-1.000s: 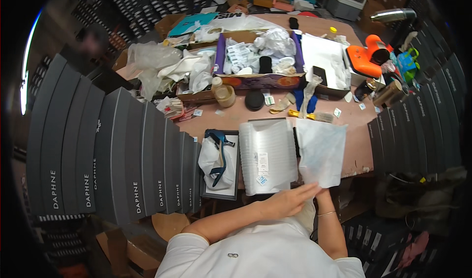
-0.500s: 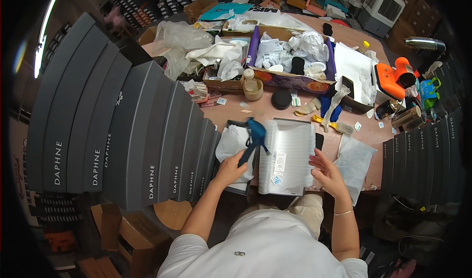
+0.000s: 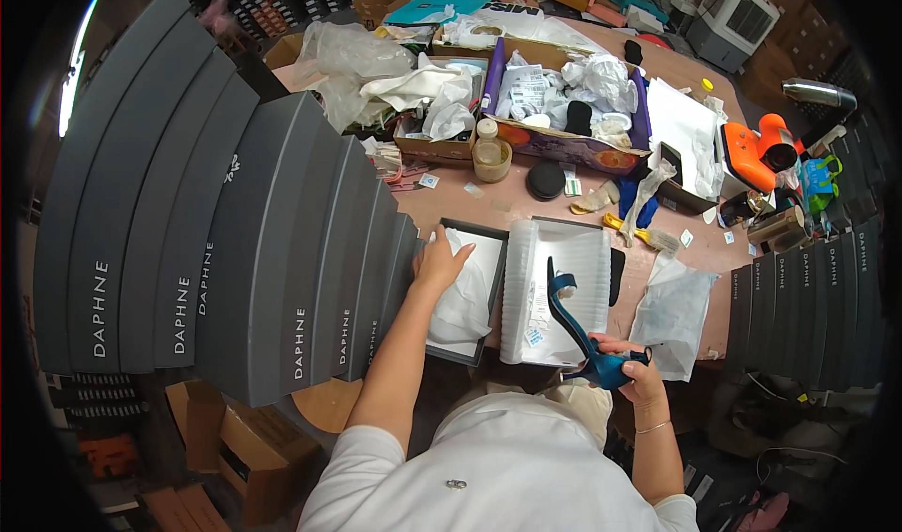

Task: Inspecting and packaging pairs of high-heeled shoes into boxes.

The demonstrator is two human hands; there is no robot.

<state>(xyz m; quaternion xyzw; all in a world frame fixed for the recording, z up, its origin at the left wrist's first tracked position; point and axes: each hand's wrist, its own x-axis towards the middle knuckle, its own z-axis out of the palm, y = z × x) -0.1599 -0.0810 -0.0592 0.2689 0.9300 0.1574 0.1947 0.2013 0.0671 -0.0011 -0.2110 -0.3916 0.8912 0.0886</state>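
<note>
A blue high-heeled sandal (image 3: 611, 370) is in my right hand (image 3: 641, 374), gripped by its toe end. Its ankle strap points up and away, over an open shoe box (image 3: 561, 222) lined with a ribbed white foam sheet (image 3: 520, 297). A printed slip and a small packet lie in that box, partly behind the sandal. To its left is a shallow dark grey tray (image 3: 498, 278) with crumpled white tissue paper (image 3: 460, 306). My left hand (image 3: 438, 261) rests at the tissue's upper left part, thumb and fingers apart.
Stacked grey shoe boxes (image 3: 254, 250) rise close on the left, and more boxes (image 3: 799, 297) stand at right. Beyond are a paper-filled purple carton (image 3: 564, 147), a jar (image 3: 490, 156), a yellow-handled brush (image 3: 644, 234) and an orange tool (image 3: 752, 151). A white pouch (image 3: 669, 316) lies right.
The sandal has passed from my left hand to my right and come down nearer my body. My left hand has moved up and left onto the tissue paper.
</note>
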